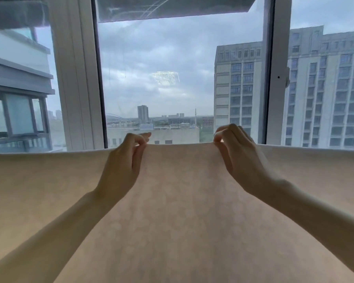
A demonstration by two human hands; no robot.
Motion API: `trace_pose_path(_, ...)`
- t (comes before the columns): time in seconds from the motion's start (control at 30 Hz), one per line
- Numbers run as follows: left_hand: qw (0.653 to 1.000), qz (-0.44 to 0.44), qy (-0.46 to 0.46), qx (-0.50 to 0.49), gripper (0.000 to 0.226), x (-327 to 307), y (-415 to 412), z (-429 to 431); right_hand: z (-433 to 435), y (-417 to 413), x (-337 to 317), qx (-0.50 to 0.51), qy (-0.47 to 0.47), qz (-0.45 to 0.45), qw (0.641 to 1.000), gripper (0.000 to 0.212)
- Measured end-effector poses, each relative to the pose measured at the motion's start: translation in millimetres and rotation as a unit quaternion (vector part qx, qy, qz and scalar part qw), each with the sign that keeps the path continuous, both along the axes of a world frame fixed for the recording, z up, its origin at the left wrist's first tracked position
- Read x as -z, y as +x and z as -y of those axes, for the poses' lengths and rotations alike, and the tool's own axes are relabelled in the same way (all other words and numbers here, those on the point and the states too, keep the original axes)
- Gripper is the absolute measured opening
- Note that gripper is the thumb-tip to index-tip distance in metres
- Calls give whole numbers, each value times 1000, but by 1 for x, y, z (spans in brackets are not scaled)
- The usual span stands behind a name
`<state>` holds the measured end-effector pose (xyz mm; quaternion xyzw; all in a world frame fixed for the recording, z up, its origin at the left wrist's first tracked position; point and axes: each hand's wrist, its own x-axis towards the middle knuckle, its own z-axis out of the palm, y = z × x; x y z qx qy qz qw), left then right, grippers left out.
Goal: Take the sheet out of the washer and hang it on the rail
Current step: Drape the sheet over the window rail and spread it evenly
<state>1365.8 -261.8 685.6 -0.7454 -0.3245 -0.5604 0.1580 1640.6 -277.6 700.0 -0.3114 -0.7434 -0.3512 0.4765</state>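
Observation:
A pale beige sheet (178, 201) with a faint floral pattern hangs spread across the whole lower half of the view, its top fold running level from left to right. My left hand (123, 166) pinches that top fold left of the middle. My right hand (241, 158) pinches it right of the middle, and the fold rises a little between the two hands. The rail itself is hidden under the sheet's fold. No washer is in view.
Right behind the sheet is a large window with white frames (78, 78) and a second upright (278, 68). Tall buildings and a cloudy sky show through the glass. The sheet hides everything below its top fold.

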Motion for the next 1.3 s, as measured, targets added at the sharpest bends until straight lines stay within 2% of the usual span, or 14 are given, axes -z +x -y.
trace_pose_path(0.23,999,-50,7,-11,13,30,-5,3,-7,6,38,7,-1,49,999,9)
trace_pose_path(0.37,996,-83,4,-39,16,38,-5,3,-12,7,41,34,1,69,997,20)
trace_pose_path(0.53,991,-112,2,-67,12,30,-7,0,-12,-4,17,15,-31,90,995,12)
trace_pose_path(0.67,990,-123,-6,-72,15,27,-7,-1,-21,-37,10,22,-59,134,989,34)
trace_pose_path(0.8,988,-141,-5,-62,16,28,-19,-6,-34,-70,30,88,-13,170,981,46)
trace_pose_path(0.87,995,-85,-29,-32,16,27,-36,-6,-37,-78,39,112,3,166,980,48)
trace_pose_path(0.93,997,-46,-37,-45,20,23,-62,-11,-38,-82,44,133,13,160,978,47)
trace_pose_path(1.03,988,-68,-29,-133,35,17,-115,-21,-35,-90,44,153,12,147,977,40)
trace_pose_path(1.1,981,-82,-38,-171,37,14,-151,-27,-31,-103,45,172,-6,128,977,39)
trace_pose_path(1.2,984,-87,-44,-151,37,13,-196,-32,-26,-130,44,177,-33,97,979,39)
trace_pose_path(1.3,990,-95,-17,-108,30,10,-223,-35,-23,-167,32,139,-54,90,985,37)
